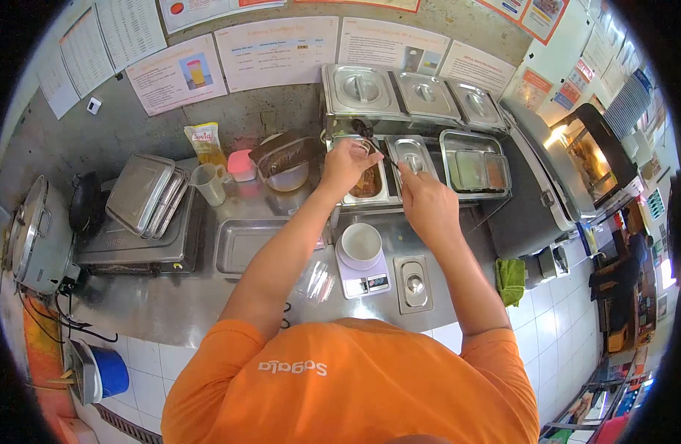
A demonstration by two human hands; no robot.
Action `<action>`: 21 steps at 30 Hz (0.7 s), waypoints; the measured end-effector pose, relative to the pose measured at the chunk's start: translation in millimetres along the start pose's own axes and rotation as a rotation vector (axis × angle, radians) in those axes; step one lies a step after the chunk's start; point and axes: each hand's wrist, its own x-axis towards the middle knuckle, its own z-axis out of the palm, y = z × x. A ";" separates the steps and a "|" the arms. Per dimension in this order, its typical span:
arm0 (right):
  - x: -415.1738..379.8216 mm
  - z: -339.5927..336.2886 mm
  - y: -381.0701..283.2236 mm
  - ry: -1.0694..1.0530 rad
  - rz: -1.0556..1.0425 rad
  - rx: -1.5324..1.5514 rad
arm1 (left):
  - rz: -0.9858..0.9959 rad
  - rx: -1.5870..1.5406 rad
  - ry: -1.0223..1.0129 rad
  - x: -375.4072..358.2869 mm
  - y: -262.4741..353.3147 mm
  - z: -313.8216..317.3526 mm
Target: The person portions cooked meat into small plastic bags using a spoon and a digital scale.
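While a white cup (361, 243) sits empty on the scale (363, 272), the right hand (428, 201) grips a utensil handle and the left hand (346, 164) pinches something small over the brown-filled pan (368, 183).

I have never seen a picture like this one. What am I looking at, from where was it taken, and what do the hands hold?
A camera on a person's head looks down, so the round picture bends at its edges. You see an orange shirt and two bare arms over a steel counter. The left hand and the right hand reach over an open food pan; each seems to hold a thin utensil, too small to name. Nearer stands a white cup on a small scale, beside a loose pan lid.
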 end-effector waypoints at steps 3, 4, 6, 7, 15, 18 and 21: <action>-1.8 -0.7 1.2 -0.009 -0.020 -0.020 | -0.001 -0.030 0.001 0.0 0.0 0.8; -2.1 -2.9 0.5 0.005 -0.022 -0.014 | -0.016 -0.047 -0.009 -0.1 1.1 0.2; -3.1 -2.3 1.7 0.020 -0.029 -0.010 | -0.029 -0.043 -0.022 0.5 1.9 -0.7; -4.6 2.2 4.5 -0.023 -0.027 -0.043 | -0.042 -0.038 -0.037 0.5 2.2 -1.4; -5.6 -2.3 2.6 -0.027 0.011 -0.032 | -0.059 -0.028 -0.008 -1.4 11.3 -4.1; 0.9 -1.7 9.0 -0.001 -0.007 0.003 | -0.066 -0.010 -0.007 -1.6 12.3 -5.5; 10.9 9.9 16.0 -0.001 0.048 0.058 | -0.062 -0.005 -0.006 -2.3 10.2 -7.3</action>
